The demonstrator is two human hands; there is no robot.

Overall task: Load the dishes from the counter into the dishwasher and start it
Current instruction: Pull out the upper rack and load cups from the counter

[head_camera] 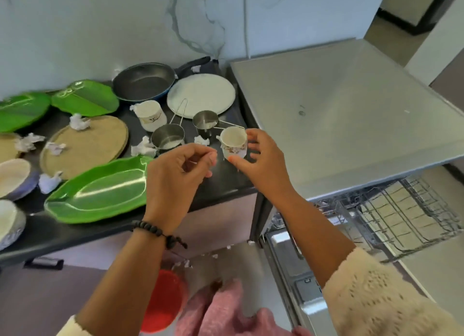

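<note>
My right hand [261, 160] grips a small white cup with a floral pattern [234, 144], held tilted just above the black counter's [226, 182] right end. My left hand [180, 170] hovers beside it with curled fingers, thumb against fingertips, and nothing visible in it. On the counter lie a white plate [200, 94], a frying pan [145, 83], a white mug [150, 114], two steel measuring cups [168, 137] [206, 121], green leaf-shaped plates [100, 190], a tan round plate [85, 144] and bowls [12, 177]. The dishwasher [301, 273] stands open at the right with its wire rack [401, 217] pulled out.
Crumpled tissue pieces [79, 122] are scattered among the dishes and on the floor. A red bin [163, 300] stands on the floor below the counter. The dishwasher's grey top [339, 109] adjoins the counter. A marble wall runs behind.
</note>
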